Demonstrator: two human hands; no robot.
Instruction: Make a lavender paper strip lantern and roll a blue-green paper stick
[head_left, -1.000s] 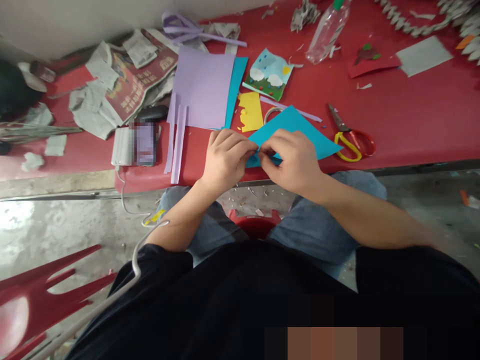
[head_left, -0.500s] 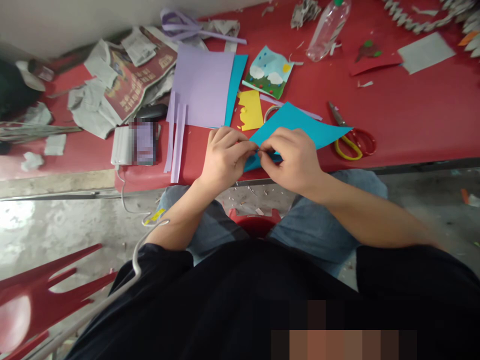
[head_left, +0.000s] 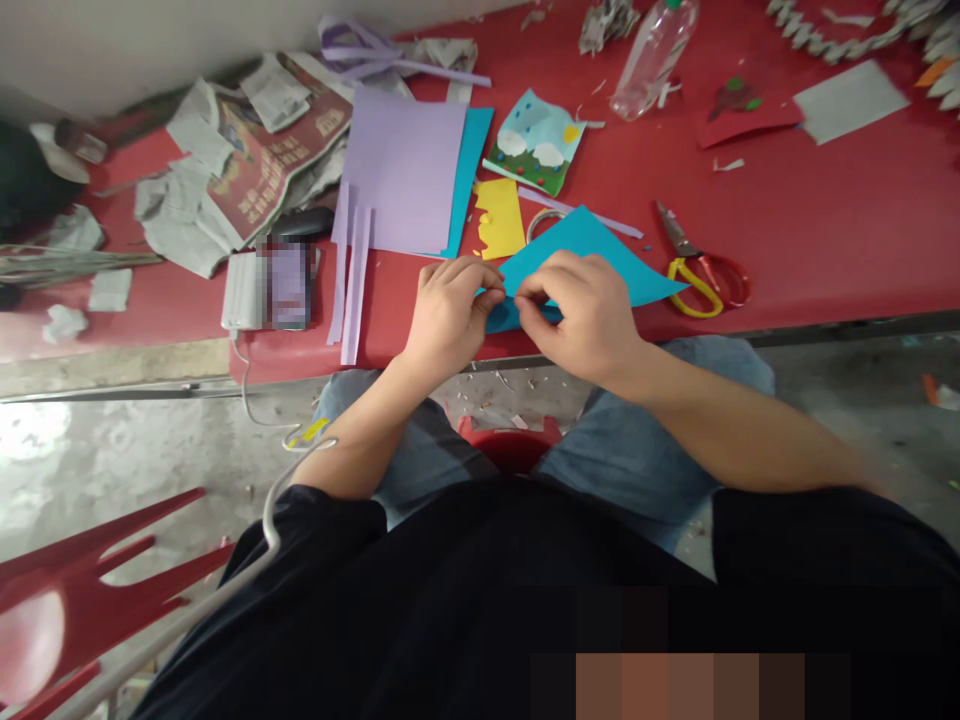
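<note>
My left hand (head_left: 454, 312) is pinched, thumb against forefinger, at the near left edge of a blue sheet of paper (head_left: 592, 240). Just right of it my right hand (head_left: 577, 308) is pinched too, over the same sheet. A small gap separates the two sets of fingertips. Whatever lies between the fingers is too small or hidden to make out. The sheet rests at a slant on the red table (head_left: 817, 230), partly covered by my right hand. Past its right corner lie scissors (head_left: 697, 268) with yellow and red handles.
Behind the blue sheet are a yellow paper piece (head_left: 501, 218), a tape roll (head_left: 541, 222) and a painted landscape card (head_left: 534, 145). Purple paper (head_left: 405, 165) and strips (head_left: 356, 290) lie left, near a phone (head_left: 291, 285). A plastic bottle (head_left: 651, 65) lies farther back.
My fingertips have moved slightly apart. The blue sheet's right corner has shifted down and left. A small dark blue bit now shows on the table beyond the sheet.
</note>
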